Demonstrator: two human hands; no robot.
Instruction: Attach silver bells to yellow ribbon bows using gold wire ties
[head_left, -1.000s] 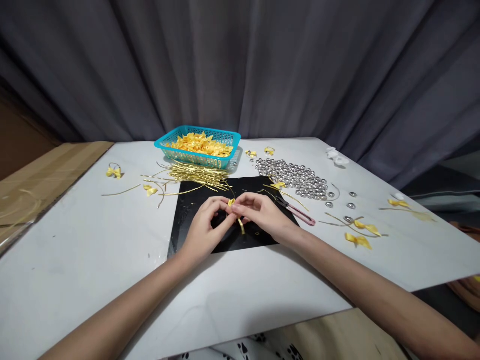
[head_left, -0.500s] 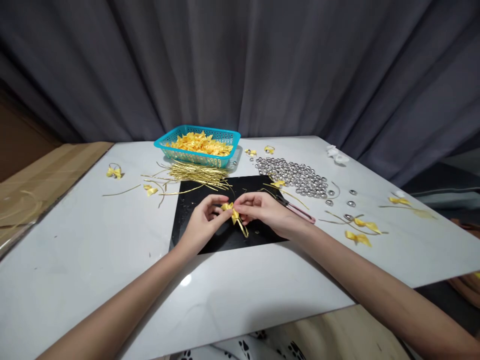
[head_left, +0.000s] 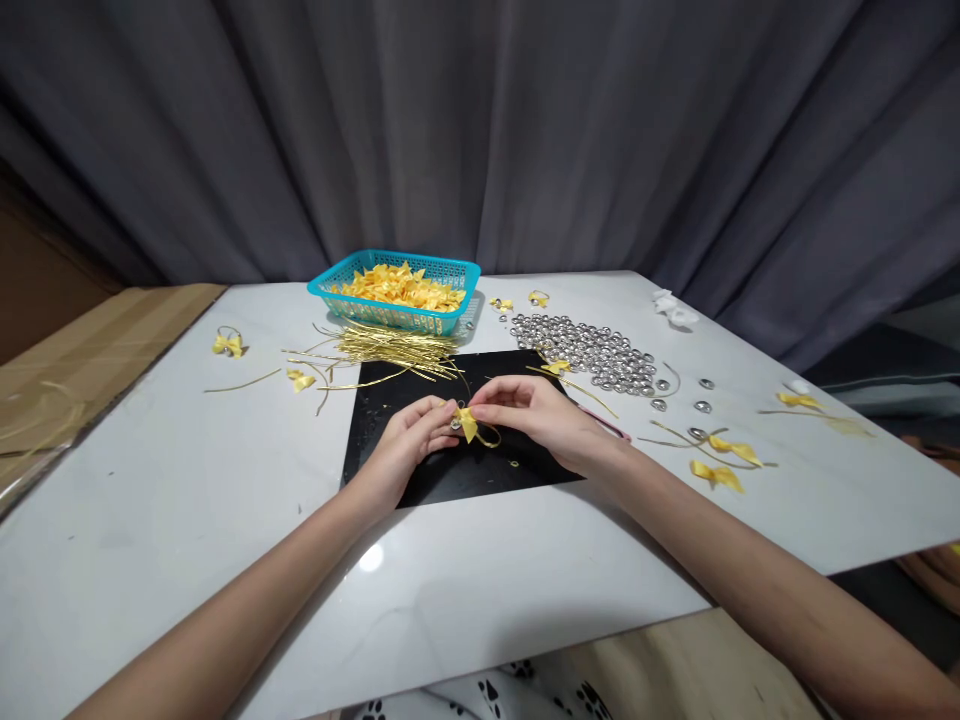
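Between both hands is a yellow ribbon bow (head_left: 468,424) with a loop of gold cord (head_left: 491,436) and a small silver bead (head_left: 456,424) at its side. My left hand (head_left: 415,437) pinches the bow's left part between thumb and fingers. On the other side, my right hand (head_left: 529,412) pinches its right upper edge. Both hands are over a black mat (head_left: 435,485). A pair of pink-handled scissors (head_left: 611,428) lies partly hidden behind my right hand.
A teal basket (head_left: 319,289) of yellow bows stands at the back, with a bundle of gold cords (head_left: 397,347) before it. Silver beads (head_left: 592,350) are heaped right of centre. Loose bows (head_left: 716,475) and cord pieces lie at right; another bow (head_left: 228,344) lies at left.
The bow has been turned, so its silver bead now shows and the cord loop points right instead of down. My left fingers have closed in around the bow's left side.
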